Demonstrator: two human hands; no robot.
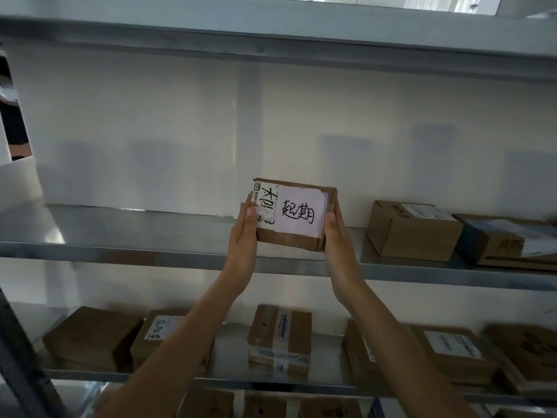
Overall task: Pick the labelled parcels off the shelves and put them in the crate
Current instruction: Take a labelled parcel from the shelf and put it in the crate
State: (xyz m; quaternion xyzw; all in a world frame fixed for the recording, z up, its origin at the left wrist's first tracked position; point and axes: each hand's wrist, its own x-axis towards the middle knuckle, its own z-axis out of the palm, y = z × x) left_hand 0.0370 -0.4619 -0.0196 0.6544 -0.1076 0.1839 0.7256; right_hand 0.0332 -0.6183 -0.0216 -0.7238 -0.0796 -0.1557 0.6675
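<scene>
A small brown cardboard parcel (294,217) with a white handwritten label is held up in front of the upper shelf (120,251), its label facing me. My left hand (245,236) grips its left edge, thumb on the front face. My right hand (336,236) grips its right edge, thumb along the side. Both arms reach up from below. No crate is in view.
Two cardboard boxes (413,229) (509,239) lie on the upper shelf at the right. The lower shelf (271,383) carries several brown parcels, one (158,333) with a handwritten label. More parcels sit beneath. A grey upright post (18,357) stands at the left.
</scene>
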